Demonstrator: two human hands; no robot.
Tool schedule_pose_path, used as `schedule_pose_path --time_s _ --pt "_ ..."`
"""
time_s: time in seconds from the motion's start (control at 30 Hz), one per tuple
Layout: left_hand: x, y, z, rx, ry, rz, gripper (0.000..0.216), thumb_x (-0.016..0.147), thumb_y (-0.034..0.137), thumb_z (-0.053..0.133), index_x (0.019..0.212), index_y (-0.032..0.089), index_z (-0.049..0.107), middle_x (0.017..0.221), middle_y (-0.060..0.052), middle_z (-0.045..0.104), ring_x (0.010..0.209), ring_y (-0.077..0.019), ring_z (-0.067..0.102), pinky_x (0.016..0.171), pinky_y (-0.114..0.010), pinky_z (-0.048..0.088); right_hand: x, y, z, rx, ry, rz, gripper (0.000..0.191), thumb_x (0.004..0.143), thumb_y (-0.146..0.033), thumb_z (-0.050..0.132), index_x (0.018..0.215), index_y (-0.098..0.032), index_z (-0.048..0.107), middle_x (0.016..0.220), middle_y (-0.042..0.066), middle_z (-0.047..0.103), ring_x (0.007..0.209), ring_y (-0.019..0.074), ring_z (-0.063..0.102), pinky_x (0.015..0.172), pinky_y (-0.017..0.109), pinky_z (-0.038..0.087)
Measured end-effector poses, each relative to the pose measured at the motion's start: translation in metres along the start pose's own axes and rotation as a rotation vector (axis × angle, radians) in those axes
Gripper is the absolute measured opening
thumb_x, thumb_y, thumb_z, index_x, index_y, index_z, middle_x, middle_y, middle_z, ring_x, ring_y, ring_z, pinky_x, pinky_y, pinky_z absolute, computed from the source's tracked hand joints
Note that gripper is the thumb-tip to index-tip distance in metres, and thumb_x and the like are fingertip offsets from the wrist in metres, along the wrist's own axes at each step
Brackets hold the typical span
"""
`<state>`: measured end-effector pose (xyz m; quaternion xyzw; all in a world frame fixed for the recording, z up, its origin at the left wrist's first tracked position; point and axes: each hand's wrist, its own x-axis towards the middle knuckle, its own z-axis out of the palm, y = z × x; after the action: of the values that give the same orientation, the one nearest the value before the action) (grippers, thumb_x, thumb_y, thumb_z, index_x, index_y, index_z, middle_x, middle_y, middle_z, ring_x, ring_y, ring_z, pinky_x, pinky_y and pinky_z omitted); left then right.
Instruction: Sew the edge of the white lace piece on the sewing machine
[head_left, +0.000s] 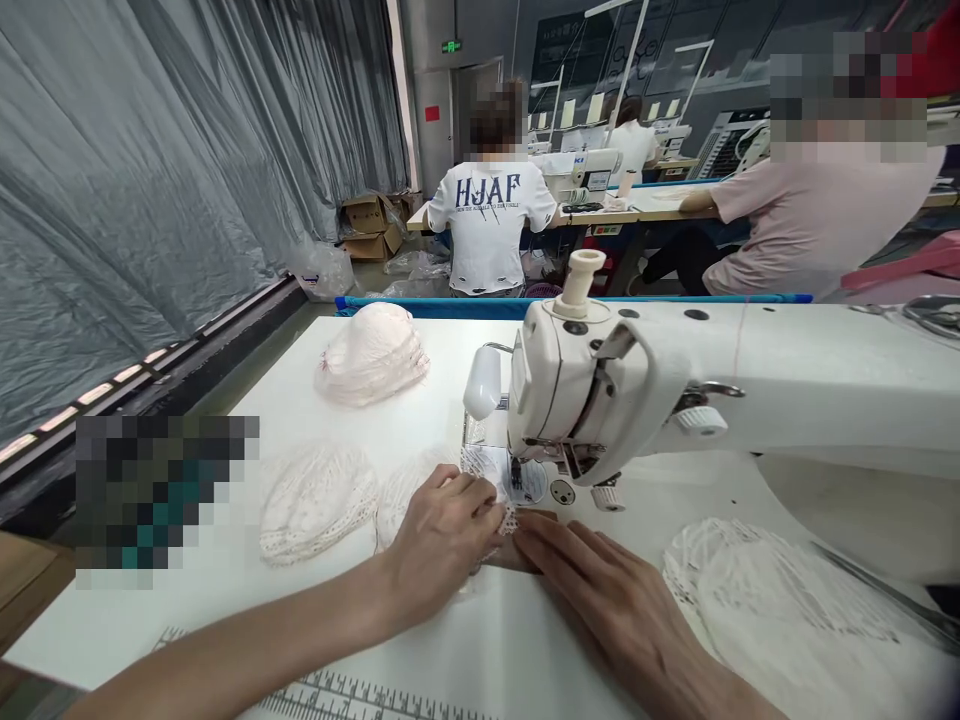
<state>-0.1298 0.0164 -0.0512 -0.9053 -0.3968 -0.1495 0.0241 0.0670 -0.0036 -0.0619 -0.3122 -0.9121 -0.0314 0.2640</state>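
Observation:
A white sewing machine [592, 390] stands on the white table. Just in front of its needle area, my left hand [446, 530] has its fingers bent and pinched on a piece of white lace fabric [487, 462]. Part of that lace is hidden under the hand. My right hand [607, 580] lies with fingers stretched out, fingertips on a flat brown piece [517, 556] beside the lace. Left of my left hand, a white lace cup [319, 505] rests on the table, and a thread seems to run from it toward the held lace.
A stack of pale cup-shaped pieces [375, 355] sits at the back left. More white lace [772, 590] lies at the right, near dark metal scissors or tweezers [885, 595]. Ruler markings [352, 695] run along the front. People [491, 225] sit at machines beyond.

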Motion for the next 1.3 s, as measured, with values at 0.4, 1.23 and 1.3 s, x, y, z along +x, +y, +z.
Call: schedule_pose_path --time_s 0.4,1.23,1.3 --pt "0.004 -0.002 0.0 0.074 -0.004 0.056 0.007 0.089 0.016 0.047 0.09 0.016 0.053 0.085 -0.003 0.06 0.077 -0.0152 0.058 0.073 -0.033 0.042 -0.002 0.003 0.003 -0.037 -0.032 -0.02 0.04 0.095 -0.008 0.025 0.102 -0.013 0.064 0.108 0.012 0.067 0.086 0.0183 0.063 0.062 0.029 0.055" --pt "0.029 -0.031 0.006 -0.106 0.004 0.133 0.016 0.091 0.012 0.038 0.095 0.018 0.052 0.09 0.0 0.06 0.081 -0.0118 0.056 0.094 -0.033 0.032 0.0 0.008 0.015 -0.193 -0.049 0.02 0.033 0.095 -0.017 0.033 0.107 -0.012 0.063 0.113 0.013 0.065 0.076 0.0198 0.062 0.061 0.032 0.05" --pt "0.027 -0.029 0.005 -0.066 0.032 0.162 0.017 0.09 0.01 0.039 0.098 0.016 0.052 0.095 -0.003 0.06 0.083 -0.0128 0.056 0.094 -0.035 0.032 0.0 0.007 0.014 -0.202 -0.036 0.015 0.035 0.096 -0.018 0.031 0.111 -0.009 0.061 0.114 0.014 0.064 0.079 0.0202 0.062 0.061 0.032 0.05"
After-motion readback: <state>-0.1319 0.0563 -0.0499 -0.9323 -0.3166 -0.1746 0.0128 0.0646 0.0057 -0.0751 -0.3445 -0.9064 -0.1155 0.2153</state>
